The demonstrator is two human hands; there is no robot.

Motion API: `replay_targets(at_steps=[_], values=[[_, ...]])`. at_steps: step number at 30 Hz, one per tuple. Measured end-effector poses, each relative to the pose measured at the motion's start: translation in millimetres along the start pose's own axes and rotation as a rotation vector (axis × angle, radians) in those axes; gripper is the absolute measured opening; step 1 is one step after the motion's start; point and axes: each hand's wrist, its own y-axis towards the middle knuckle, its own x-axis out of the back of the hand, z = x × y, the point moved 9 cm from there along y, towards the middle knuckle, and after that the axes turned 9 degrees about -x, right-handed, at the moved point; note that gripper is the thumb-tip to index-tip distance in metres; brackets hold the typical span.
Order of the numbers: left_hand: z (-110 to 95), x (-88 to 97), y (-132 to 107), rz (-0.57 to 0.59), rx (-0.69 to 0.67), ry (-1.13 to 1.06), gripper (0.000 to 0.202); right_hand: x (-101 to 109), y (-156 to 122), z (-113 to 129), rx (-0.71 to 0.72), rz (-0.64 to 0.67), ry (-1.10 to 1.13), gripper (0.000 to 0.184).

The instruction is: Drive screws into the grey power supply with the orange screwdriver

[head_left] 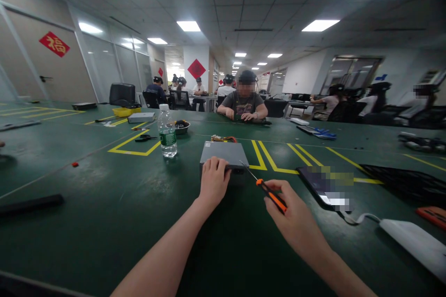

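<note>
A grey metal power supply (225, 150) lies on the green table in front of me, with a bundle of coloured cables (223, 138) at its far side. My left hand (214, 181) grips its near edge, fingers bent over the top; the thumb side faces right. In my right hand (292, 209) is a screwdriver (273, 196) with an orange and black handle, held between thumb and fingers. Its thin shaft points up and left, and the tip is by the box's right front corner. Whether the tip touches the box I cannot tell.
A water bottle (167, 132) stands left of the box, near a metal bowl (181, 126). To the right lie a phone (315, 185), a white power bank-like block (414, 241) with a cable, and a black mesh panel (400, 181). A co-worker (244, 100) sits opposite.
</note>
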Motion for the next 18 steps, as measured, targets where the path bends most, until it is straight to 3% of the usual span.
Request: replay_targets(at_steps=[3,6,9,12,18], values=[[-0.8,-0.2,-0.5,0.009,-0.027,0.002,0.015,17.2,-4.9,15.2,0.151,-0.138,-0.079,0.022],[-2.2,-1.8,-2.0,0.026,-0.042,-0.009,0.02,23.1,-6.1,11.6,0.116,-0.175,-0.096,0.024],[-7.1,-4.6,-3.1,0.056,-0.087,-0.007,0.04,22.7,-7.0,10.2,0.11,-0.182,-0.142,0.021],[-14.0,-9.5,-3.6,0.118,-0.176,0.022,0.058,20.1,-10.0,18.0,0.203,-0.208,-0.251,0.017],[-9.9,-11.2,-3.5,0.165,-0.199,0.062,0.056,17.6,-14.0,21.4,0.328,-0.269,-0.449,0.021]])
